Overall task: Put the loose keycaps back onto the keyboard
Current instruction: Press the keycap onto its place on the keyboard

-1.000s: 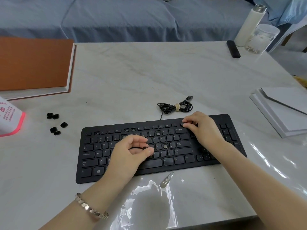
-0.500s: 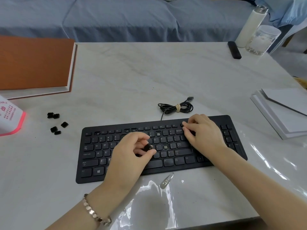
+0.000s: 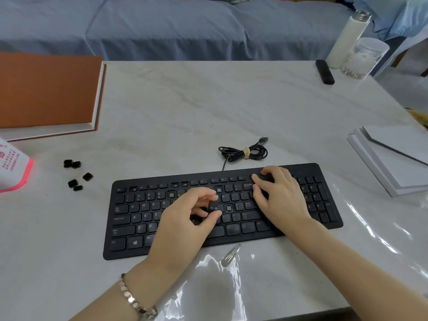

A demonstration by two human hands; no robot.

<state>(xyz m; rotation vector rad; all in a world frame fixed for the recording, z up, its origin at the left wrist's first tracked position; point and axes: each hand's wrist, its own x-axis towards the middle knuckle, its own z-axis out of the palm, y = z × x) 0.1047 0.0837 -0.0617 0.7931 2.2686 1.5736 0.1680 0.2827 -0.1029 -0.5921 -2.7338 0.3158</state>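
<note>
Flat black matte-plastic keyboard [image 3: 111, 250] lies near the front of the pale, veined, marble-look bench [image 3: 208, 107], whose near-right part is under glossy clear film [image 3: 231, 288]. Left hand [image 3: 183, 228], w/ metal link bracelet [image 3: 129, 297] at the wrist, hovers over the mid key rows. Its thumb & forefinger pinch a small square black plastic keycap [image 3: 213, 206], tilted just above the keys, beside an open square socket [image 3: 228, 208] w/ a pale centre. More bare sockets show in the number & function rows. Right hand [image 3: 282, 200] rests on the keyboard's upper right by Backspace, fingers loosely bent, tips on keys, gripping nothing. Five loose keycaps [image 3: 73, 183], small blocky black pcs, lie scattered on the bench well left of the keyboard. Coiled black cable [image 3: 243, 152] w/ tan tie sits just behind it. Slim silver metal hair clip [image 3: 230, 254] lies just in front.
</note>
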